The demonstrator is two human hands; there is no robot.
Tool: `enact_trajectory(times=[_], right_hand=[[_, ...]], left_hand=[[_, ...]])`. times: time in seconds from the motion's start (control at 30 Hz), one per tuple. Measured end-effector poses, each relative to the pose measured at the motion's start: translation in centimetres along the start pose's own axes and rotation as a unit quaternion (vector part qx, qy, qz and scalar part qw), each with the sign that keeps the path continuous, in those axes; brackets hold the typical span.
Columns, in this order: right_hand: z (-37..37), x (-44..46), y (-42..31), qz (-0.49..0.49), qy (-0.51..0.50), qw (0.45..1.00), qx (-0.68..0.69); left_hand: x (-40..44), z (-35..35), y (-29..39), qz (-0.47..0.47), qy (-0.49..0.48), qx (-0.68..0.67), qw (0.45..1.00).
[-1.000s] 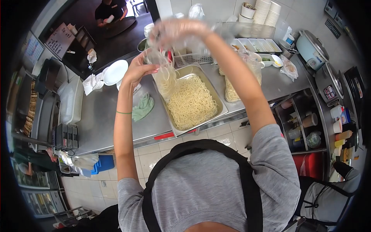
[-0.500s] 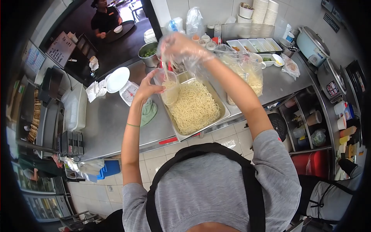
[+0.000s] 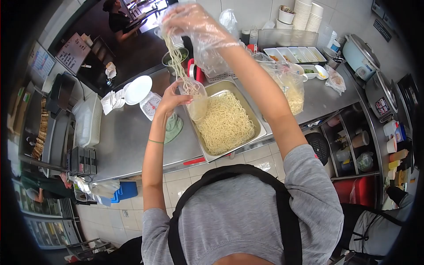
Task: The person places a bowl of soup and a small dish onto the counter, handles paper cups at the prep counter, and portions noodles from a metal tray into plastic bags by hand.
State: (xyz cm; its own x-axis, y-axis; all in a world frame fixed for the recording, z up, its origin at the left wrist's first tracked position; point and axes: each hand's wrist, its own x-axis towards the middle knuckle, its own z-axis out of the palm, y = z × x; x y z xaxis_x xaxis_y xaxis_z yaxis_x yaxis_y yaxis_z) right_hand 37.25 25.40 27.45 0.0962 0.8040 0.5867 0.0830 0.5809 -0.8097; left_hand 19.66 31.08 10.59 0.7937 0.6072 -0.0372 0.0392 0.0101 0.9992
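Observation:
My right hand (image 3: 190, 24), in a clear plastic glove, is closed on a bunch of noodles (image 3: 174, 59) and holds it high above the counter. The strands hang down into a clear plastic bag (image 3: 197, 106) that my bare left hand (image 3: 173, 99) grips by its rim. More noodles show through the bag's wall. Bag and left hand are over the left side of a metal tray (image 3: 260, 128), where a thick layer of pale noodles (image 3: 225, 126) lies.
A kitchen scale (image 3: 151, 106), white plate (image 3: 138, 89) and green cloth (image 3: 173, 128) lie left of the tray. Bagged noodles (image 3: 293, 95) stand to its right. Behind are a metal pot (image 3: 170, 62) and a condiment tray (image 3: 298, 55). A person (image 3: 119, 20) stands beyond the counter.
My right hand has risen and moved slightly left, drawing the noodles into a longer hanging strand above the bag. My left hand stays nearly in place. The person beyond the counter has turned away.

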Motion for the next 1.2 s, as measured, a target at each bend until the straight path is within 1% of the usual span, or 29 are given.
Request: enact_trajectory(times=[0.1,0.13,0.17,0.2,0.23,0.3,0.33,0.4,0.43,0.47,0.5,0.57,0.6,0.63,0.67,0.7,0.73,0.77,0.8,0.87,0.9,0.97,1.0,1.07,1.13,1.2], right_hand=[[-0.8,-1.2,4.6,0.046,-0.120,0.991,-0.038],[-0.3,-2.1,5.0,0.060,-0.160,0.967,-0.187],[0.2,-3.0,5.4,0.072,-0.196,0.920,-0.331],[0.3,-3.6,7.5,0.044,-0.289,0.877,-0.380],[0.4,-3.9,9.2,0.015,-0.378,0.823,-0.425],[1.4,-4.6,3.4,0.078,-0.347,0.798,-0.486],[1.5,-5.0,1.2,0.110,-0.330,0.782,-0.516],[0.1,-4.8,1.8,0.079,-0.194,0.884,-0.417],[0.0,-4.9,1.8,0.066,-0.124,0.923,-0.357],[0.1,-4.7,1.3,0.014,-0.125,0.875,-0.468],[0.3,-4.9,1.7,-0.021,-0.146,0.878,-0.455],[-0.4,-5.2,2.0,-0.083,-0.165,0.875,-0.447],[-0.7,-5.7,2.2,-0.099,-0.145,0.887,-0.427],[-1.1,-6.4,2.6,-0.143,-0.114,0.884,-0.430],[-1.2,-7.2,1.1,-0.064,-0.118,0.919,-0.370],[-1.1,-8.3,0.7,-0.063,-0.082,0.941,-0.321],[-1.4,-8.6,2.0,-0.157,-0.041,0.901,-0.402],[-1.6,-9.1,2.8,-0.144,-0.034,0.929,-0.338],[-1.7,-10.0,2.1,-0.082,-0.026,0.939,-0.332],[-2.2,-11.5,2.3,-0.039,-0.009,0.956,-0.290],[-2.7,-12.2,3.4,-0.034,-0.004,0.959,-0.282],[-3.8,-14.1,5.3,-0.054,0.012,0.962,-0.267],[-4.1,-14.7,5.8,-0.065,0.018,0.964,-0.258],[-4.6,-16.8,5.2,0.004,0.030,0.973,-0.229],[-4.9,-19.0,5.1,0.063,0.054,0.976,-0.200],[-5.4,-20.6,6.3,0.083,0.073,0.972,-0.207]], left_hand=[[0.2,-0.4,-0.1,0.002,-0.016,-0.017,1.000],[0.2,-0.5,0.0,-0.004,-0.013,-0.015,1.000],[0.2,-0.5,0.2,-0.010,-0.011,-0.013,1.000],[0.2,-0.5,0.4,-0.015,-0.008,-0.010,1.000],[0.1,-0.6,0.6,-0.016,-0.012,-0.011,1.000],[-0.1,-0.8,1.1,-0.014,-0.019,-0.012,1.000],[-0.3,-1.0,1.7,0.013,-0.006,-0.034,0.999],[-0.8,-1.3,2.6,0.064,0.020,-0.078,0.995],[-0.8,-1.2,2.3,0.049,-0.001,-0.072,0.996],[-0.8,-1.0,1.8,0.030,-0.020,-0.068,0.997],[-0.8,-0.8,1.4,0.017,-0.041,-0.064,0.997],[-0.4,-2.5,1.5,0.002,-0.060,0.036,0.998],[-0.9,-2.5,2.3,0.007,-0.041,0.011,0.999],[-1.5,-2.7,3.5,0.019,-0.039,0.018,0.999],[-2.0,-2.5,4.8,0.047,-0.028,0.000,0.999],[-2.2,-2.8,5.8,0.047,-0.040,0.025,0.998],[-2.6,-2.4,6.8,0.059,-0.043,0.014,0.997],[-2.5,-2.8,7.2,0.079,-0.053,0.010,0.995],[-2.4,-2.9,8.0,0.069,-0.054,0.021,0.996],[-2.0,-4.3,9.0,0.106,-0.036,0.004,0.994],[-1.5,-6.2,9.4,0.129,-0.068,0.002,0.989],[-1.2,-8.4,10.6,0.124,-0.039,-0.036,0.991],[-0.8,-10.1,10.9,0.145,-0.042,-0.033,0.988],[0.3,-13.8,11.3,0.182,-0.057,-0.042,0.981],[0.6,-16.0,12.2,0.168,-0.008,-0.042,0.985],[1.4,-19.5,12.5,0.143,0.033,-0.054,0.988]])
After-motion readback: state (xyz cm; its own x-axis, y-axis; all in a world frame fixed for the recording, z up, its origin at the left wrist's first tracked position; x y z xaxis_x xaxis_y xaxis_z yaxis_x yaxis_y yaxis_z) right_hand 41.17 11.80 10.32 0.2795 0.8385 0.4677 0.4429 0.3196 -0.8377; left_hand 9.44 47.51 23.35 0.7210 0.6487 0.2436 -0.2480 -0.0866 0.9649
